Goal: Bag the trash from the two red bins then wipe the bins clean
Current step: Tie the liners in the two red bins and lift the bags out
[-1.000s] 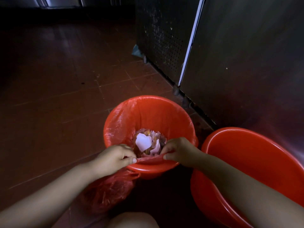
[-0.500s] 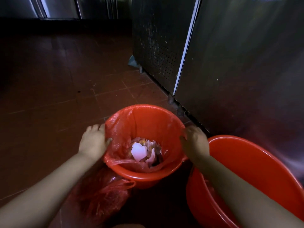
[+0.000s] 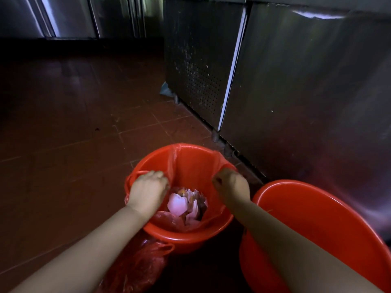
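Liner being gathered at both sides of the lined bin [image 3: 184, 237]; the second bin [image 3: 317, 229] sits just beside it on the right, with no liner seen in it.

The red liner [image 3: 190, 166] is pinched by the left hand [image 3: 148, 191] at the left rim and by the right hand [image 3: 231, 187] at the right rim, fingers curled round the film on both sides. Trash [image 3: 186, 205] is seen low in the liner, pale scraps and wrappers. The film is judged thin, soft and slippery, easily torn; the load looks light. The liner is best held by bunched film at the rim, not a single layer, and lifted straight up. Another crumpled red bag [image 3: 137, 265] lies on the floor [image 3: 74, 134] against the lined bin's near side. A steel cabinet [image 3: 296, 92] stands behind.
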Available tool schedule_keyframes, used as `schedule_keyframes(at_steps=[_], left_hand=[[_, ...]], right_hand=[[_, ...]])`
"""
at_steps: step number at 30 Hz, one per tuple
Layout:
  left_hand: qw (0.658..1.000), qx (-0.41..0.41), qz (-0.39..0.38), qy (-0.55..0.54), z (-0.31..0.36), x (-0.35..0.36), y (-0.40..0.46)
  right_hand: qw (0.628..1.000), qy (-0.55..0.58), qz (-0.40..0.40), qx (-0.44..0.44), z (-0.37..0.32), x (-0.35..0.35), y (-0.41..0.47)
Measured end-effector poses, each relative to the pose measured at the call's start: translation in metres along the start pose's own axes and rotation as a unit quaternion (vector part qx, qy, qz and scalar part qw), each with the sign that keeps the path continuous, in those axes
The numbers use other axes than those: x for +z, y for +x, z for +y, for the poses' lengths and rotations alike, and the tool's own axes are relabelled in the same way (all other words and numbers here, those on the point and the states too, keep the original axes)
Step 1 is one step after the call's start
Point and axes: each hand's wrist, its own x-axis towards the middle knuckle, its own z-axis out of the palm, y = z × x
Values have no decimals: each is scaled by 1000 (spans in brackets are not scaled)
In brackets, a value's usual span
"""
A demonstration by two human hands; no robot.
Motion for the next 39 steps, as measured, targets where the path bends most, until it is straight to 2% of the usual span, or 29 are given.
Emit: schedule_keyframes(at_steps=[3, 5, 7, 9, 11, 13, 15, 19, 21, 23, 24, 26, 27, 30, 32, 33, 34, 36, 39], left_hand=[[999, -27, -34, -21, -1, 6, -5], [996, -87, 16, -29, -14, 5, -6], [984, -172, 50, 0, -31, 1, -4], [964, -264, -31, 15, -46, -2, -3], [946, -308, -101, 5, -56, 0, -6], [944, -313, -98, -23, -62, 2, -9], [955, -288, -58, -44, -61, 0, -9], [964, -246, 3, -103, -50, -18, 4], [962, -226, 24, -152, -43, -34, 15], [961, -180, 38, -206, -35, -52, 29], [963, -152, 43, -217, -30, -61, 36], [966, -113, 56, -224, -25, -76, 50], [966, -103, 70, -226, -25, -83, 55], [961, -76, 118, -238, -32, -98, 67], [948, -51, 124, -290, -33, -103, 69], [938, -46, 111, -325, -31, -104, 67], [927, -48, 87, -361, -26, -104, 66], [905, -57, 38, -420, -17, -100, 63], [868, -73, 0, -492, -3, -94, 61]], right_hand=[[996, 8, 6, -93, -8, 3, -8], [991, 23, 79, -109, 3, 0, -13], [988, 26, 147, -43, 18, -2, -16], [987, 12, 137, 88, 31, -2, -13], [977, -11, 82, 197, 40, -1, -7], [970, -30, 20, 238, 45, 1, -3], [971, -38, -11, 235, 47, 2, 1], [976, 13, 52, 213, 42, -10, 8], [968, 138, 74, 195, 33, -21, 12], [922, 327, 81, 192, 18, -37, 19], [884, 422, 75, 189, 9, -46, 23], [783, 595, 49, 174, -10, -62, 31], [742, 649, 41, 163, -18, -69, 34], [705, 704, 19, 85, -32, -83, 40], [679, 733, -8, 15, -38, -84, 39], [680, 733, -21, -11, -42, -82, 37], [703, 710, -35, -22, -46, -77, 35], [772, 631, -66, -34, -53, -61, 31], [841, 521, -126, -79, -57, -32, 20]])
